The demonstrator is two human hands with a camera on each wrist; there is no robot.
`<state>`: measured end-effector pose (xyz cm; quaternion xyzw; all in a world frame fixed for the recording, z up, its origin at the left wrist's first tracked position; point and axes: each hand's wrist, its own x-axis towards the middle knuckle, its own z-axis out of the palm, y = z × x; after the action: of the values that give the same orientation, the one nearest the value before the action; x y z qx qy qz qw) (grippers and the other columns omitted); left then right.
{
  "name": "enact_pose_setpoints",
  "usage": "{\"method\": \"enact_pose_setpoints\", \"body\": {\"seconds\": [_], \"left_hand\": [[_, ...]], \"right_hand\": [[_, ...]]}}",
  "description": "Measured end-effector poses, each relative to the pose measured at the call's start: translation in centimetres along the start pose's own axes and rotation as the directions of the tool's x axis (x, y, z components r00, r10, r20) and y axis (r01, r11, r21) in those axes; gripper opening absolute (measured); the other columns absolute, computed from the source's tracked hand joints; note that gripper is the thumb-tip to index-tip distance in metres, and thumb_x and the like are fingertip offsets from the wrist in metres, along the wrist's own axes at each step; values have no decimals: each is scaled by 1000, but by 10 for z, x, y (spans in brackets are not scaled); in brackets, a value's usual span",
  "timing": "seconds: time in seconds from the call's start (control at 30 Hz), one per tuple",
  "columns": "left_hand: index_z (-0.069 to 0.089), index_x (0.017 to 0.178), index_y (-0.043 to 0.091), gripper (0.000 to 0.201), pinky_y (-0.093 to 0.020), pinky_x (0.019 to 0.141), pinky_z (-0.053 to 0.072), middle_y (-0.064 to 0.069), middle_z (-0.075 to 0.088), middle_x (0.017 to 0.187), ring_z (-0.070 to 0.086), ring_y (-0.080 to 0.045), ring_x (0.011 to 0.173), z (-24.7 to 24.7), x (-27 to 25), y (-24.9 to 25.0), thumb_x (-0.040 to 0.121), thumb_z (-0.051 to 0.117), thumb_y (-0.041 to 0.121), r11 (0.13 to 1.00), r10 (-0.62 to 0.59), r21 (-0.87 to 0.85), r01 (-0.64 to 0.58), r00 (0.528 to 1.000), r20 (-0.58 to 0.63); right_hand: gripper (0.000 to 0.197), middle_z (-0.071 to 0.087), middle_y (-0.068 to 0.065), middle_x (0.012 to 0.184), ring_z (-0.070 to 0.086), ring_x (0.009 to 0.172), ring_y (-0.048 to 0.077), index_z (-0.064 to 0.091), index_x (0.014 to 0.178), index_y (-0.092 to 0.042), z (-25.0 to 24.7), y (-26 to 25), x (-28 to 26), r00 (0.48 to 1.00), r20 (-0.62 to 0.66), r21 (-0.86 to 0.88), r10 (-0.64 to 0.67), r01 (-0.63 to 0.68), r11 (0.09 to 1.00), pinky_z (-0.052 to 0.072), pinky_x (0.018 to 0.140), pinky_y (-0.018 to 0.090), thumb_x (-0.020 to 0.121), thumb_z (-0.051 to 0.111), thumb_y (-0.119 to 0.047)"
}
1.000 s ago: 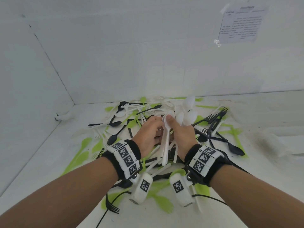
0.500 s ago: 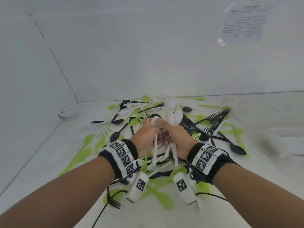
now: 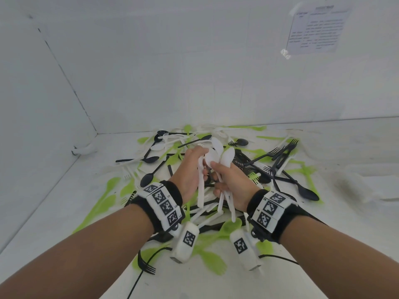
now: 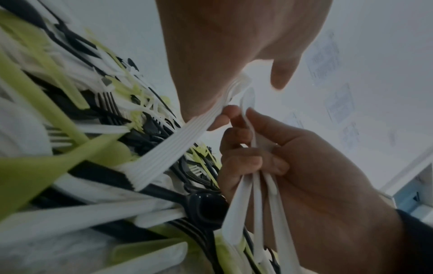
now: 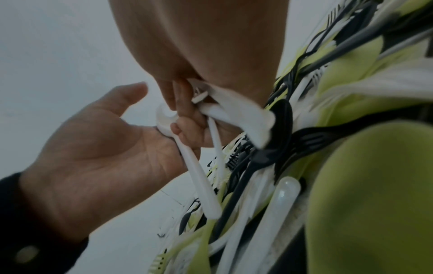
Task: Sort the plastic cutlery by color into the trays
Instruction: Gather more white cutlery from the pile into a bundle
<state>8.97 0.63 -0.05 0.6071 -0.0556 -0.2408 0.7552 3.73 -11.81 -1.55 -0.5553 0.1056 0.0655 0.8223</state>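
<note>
White plastic spoons (image 3: 224, 160) fill our two hands above the mixed heap.
Our left hand (image 3: 190, 171) pinches one white ridged handle (image 4: 173, 146); our right hand (image 3: 232, 182), at its 3 o'clock, clutches several over the green, black and white plastic cutlery pile (image 3: 269, 165).

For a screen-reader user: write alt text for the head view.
Two hands, left and right, hold white spoons upright above a mixed pile of black, white and green plastic cutlery on a white table against white walls.
</note>
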Motion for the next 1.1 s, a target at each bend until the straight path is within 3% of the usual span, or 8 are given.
{"method": "enact_pose_setpoints", "body": {"seconds": [0.2, 0.37, 0.47, 0.6, 0.73, 0.83, 1.0, 1.1], "left_hand": [[49, 108, 12, 10, -40, 62, 43, -15, 56, 84, 51, -23, 63, 0, 3, -7, 98, 50, 9, 990, 66, 129, -60, 997, -39], [46, 123, 9, 25, -36, 70, 58, -16, 67, 101, 69, -25, 83, -7, 12, -1, 99, 37, 5, 988, 147, 101, -119, 928, -342], [45, 124, 10, 24, -30, 60, 56, -14, 65, 101, 70, -21, 74, -18, 16, 7, 101, 39, 5, 984, 176, 78, -158, 898, -404], [47, 116, 14, 19, -29, 56, 43, -9, 47, 94, 47, -11, 60, -17, 18, 9, 97, 47, 15, 988, 148, 82, -129, 937, -315], [42, 131, 20, 59, -47, 77, 60, -7, 49, 90, 63, -25, 83, -4, 15, 9, 90, 73, 48, 995, -17, -98, 14, 999, -36], [51, 110, 9, 26, -37, 57, 55, -6, 57, 65, 56, -24, 51, -2, 10, 10, 101, 62, 31, 999, 34, -37, -35, 999, -25], [51, 107, 11, 15, -29, 52, 47, -6, 48, 76, 51, -17, 55, -19, 17, 11, 101, 62, 19, 989, 118, -68, -134, 971, -208], [52, 119, 8, 23, -28, 61, 56, -8, 56, 85, 68, -21, 69, -31, 20, 12, 100, 63, 15, 985, 157, -23, -173, 939, -307]], "right_hand": [[24, 54, 7, 67, 40, 45, 16, 62, 92, -5, -3, 3, 4, 999, 28, -26, -14, 15, 1000, 39, 51, 30, 106, 52, -21], [23, 66, 12, 91, 66, 69, 21, 66, 106, -2, -17, 6, 12, 990, -119, -103, -82, 70, 992, 56, 73, 36, 106, 53, -22], [25, 56, 5, 71, 48, 50, 15, 68, 109, -5, -25, 1, 12, 983, -173, -127, -65, 43, 991, 50, 56, 27, 105, 54, -25], [33, 41, 2, 56, 31, 44, 15, 70, 102, -4, -11, -10, 6, 996, 77, -105, 34, -25, 994, 47, 62, 30, 106, 50, -30], [36, 34, -2, 49, 28, 36, 9, 66, 87, -10, 5, -13, 2, 937, 309, -28, 162, -161, 987, 45, 65, 28, 104, 51, -38], [40, 38, -1, 50, 31, 37, 10, 65, 82, -10, 6, -11, 3, 923, 337, -12, 184, -191, 981, 46, 65, 27, 105, 49, -39], [31, 68, 10, 76, 61, 58, 23, 63, 98, -7, -11, -8, 10, 995, 26, -28, 95, -95, 995, 55, 74, 39, 106, 50, -34], [22, 60, 6, 81, 55, 57, 17, 59, 107, -12, -23, -11, 15, 967, -254, -200, -37, -15, 980, 54, 55, 29, 104, 54, -33]]}}
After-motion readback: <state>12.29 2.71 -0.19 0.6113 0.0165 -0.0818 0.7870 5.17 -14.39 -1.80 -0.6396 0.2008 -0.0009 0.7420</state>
